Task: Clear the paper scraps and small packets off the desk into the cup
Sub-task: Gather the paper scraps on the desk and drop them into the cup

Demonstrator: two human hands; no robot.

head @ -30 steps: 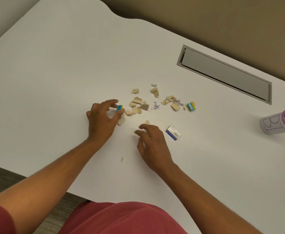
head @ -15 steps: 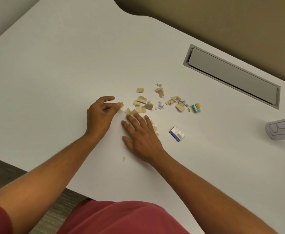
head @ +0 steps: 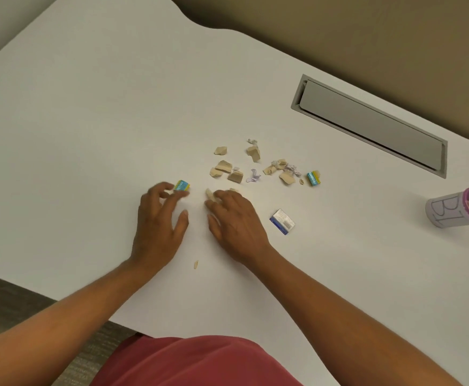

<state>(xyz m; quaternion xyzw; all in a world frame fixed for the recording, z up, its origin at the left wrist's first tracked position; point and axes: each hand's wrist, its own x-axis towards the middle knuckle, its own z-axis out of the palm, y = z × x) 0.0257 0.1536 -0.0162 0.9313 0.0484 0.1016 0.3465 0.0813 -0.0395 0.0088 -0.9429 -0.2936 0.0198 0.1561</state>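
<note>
Left hand (head: 158,218), fingers now spread, has released the small teal-and-yellow packet (head: 182,185) onto the white counter (head: 88,121); right hand (head: 234,218) flattens over tan paper scraps (head: 222,167), gathering them, well left of the purple-rimmed cup (head: 456,208).

Office: desk (head: 94,112) with cable hatch (head: 369,126)

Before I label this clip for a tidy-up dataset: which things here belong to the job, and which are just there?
Part of the job:
tan paper scraps
purple paper bits
teal-yellow packet by the left hand
second teal-yellow packet
blue-white packet
stray scrap
cup

Just there:
desk
cable hatch
</note>
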